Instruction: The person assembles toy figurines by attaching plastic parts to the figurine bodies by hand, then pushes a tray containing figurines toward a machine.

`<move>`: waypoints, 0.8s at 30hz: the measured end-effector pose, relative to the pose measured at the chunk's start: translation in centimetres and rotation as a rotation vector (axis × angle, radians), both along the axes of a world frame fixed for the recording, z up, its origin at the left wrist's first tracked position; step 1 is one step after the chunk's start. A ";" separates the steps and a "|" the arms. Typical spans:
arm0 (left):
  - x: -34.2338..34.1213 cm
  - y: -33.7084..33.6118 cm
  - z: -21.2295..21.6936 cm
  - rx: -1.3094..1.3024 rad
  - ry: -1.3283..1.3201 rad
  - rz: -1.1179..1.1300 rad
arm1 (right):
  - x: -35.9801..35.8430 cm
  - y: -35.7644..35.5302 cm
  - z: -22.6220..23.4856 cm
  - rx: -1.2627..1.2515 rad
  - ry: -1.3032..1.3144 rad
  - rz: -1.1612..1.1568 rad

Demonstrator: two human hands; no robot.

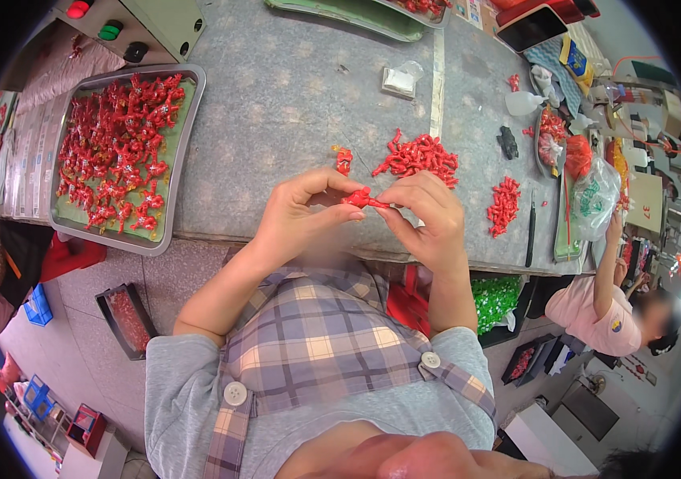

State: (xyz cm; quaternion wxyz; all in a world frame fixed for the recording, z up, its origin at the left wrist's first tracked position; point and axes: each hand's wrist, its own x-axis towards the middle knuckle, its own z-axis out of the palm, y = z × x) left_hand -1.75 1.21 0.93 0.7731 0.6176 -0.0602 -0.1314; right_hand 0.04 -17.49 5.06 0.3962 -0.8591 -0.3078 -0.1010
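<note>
Between my two hands, just above the table's near edge, is a small red plastic figure (359, 197). My left hand (304, 209) pinches its left end between thumb and fingers. At its right end the fingertips of my right hand (428, 214) are closed on a thin red part that meets the figure. Right behind my hands lies a pile of loose red figure parts (424, 156). One more red figure (343, 160) with a yellowish tip rests on the table beyond my left fingers. Farther right is a smaller heap of red pieces (504, 207).
A metal tray (184, 152) full of red figures stands at the left on the grey table (276, 104). A control box (136, 32) is behind it. At the right lie a dark pen-like tool (531, 231), a bowl (548, 164) and plastic bags (596, 195). A co-worker (604, 311) sits at the right.
</note>
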 end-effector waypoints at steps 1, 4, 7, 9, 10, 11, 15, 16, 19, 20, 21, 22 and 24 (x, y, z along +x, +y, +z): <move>-0.1 0.0 0.0 0.000 -0.008 -0.005 | 0.0 -0.1 0.0 0.000 0.002 -0.001; -0.1 -0.1 0.1 0.005 -0.027 -0.012 | -0.1 -0.1 0.0 -0.015 -0.045 0.025; -0.3 -0.1 0.4 -0.028 0.000 -0.022 | -0.3 -0.2 0.0 -0.013 -0.058 0.019; -0.3 -0.1 0.6 -0.066 0.042 -0.031 | -0.4 -0.2 0.1 0.039 0.019 -0.003; -0.3 -0.1 0.6 -0.098 0.106 -0.056 | -0.5 -0.2 0.1 0.040 0.022 -0.006; -0.2 -0.1 0.6 -0.128 0.170 -0.078 | -0.6 -0.2 0.1 0.074 0.092 -0.011; -0.2 0.1 0.4 -0.125 0.193 -0.119 | -0.8 -0.1 0.5 0.138 0.269 -0.034; -0.2 0.0 0.4 -0.127 0.193 -0.119 | -0.8 -0.1 0.5 0.138 0.273 -0.036; -0.1 -0.1 0.5 -0.132 0.208 -0.129 | -0.9 -0.2 0.4 0.178 0.378 -0.054; -0.1 -0.1 0.5 -0.135 0.222 -0.137 | -0.9 -0.2 0.4 0.177 0.384 -0.054; -0.1 -0.1 0.4 -0.135 0.224 -0.137 | -0.9 -0.2 0.4 0.176 0.390 -0.054; -0.2 0.0 0.3 -0.137 0.230 -0.149 | -0.8 -0.3 0.3 0.177 0.392 -0.054; -0.2 0.1 0.0 -0.140 0.239 -0.161 | -0.7 -0.6 -0.1 0.068 0.244 0.014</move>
